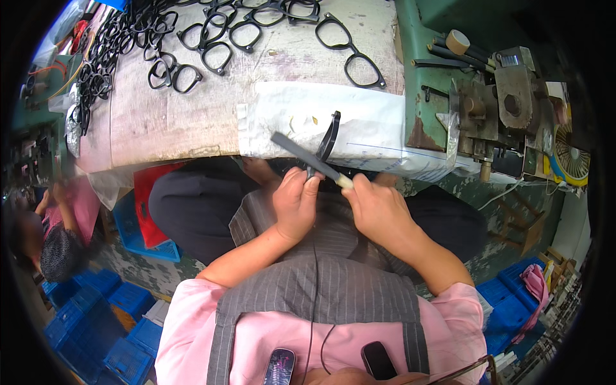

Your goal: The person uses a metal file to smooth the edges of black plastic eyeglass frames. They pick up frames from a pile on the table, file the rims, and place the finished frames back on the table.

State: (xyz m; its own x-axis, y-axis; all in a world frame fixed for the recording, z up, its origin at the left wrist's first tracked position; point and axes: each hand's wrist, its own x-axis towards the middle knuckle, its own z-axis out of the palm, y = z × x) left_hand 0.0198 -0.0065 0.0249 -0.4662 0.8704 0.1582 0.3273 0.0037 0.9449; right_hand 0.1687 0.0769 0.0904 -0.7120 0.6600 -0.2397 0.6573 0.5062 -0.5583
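Observation:
My left hand [295, 200] is closed on a black glasses frame [330, 138], which stands up edge-on from my fingers at the table's front edge. In my right hand [377, 204] is a flat grey file [298, 149], gripped by its pale handle. The file's blade slants up to the left and crosses the glasses frame low down; whether the two touch I cannot tell. White paper [276, 106] covers the table edge beyond my hands. Another black glasses frame [351, 51] lies just past that paper.
Many black glasses frames [218, 56] lie on the worn table [173, 122], heaped toward the left. A metal clamping machine [513, 102] stands at the right, near several dark-handled tools [443, 63] and a small fan [570, 154]. Blue crates [86, 321] sit lower left, where another person [74, 212] works.

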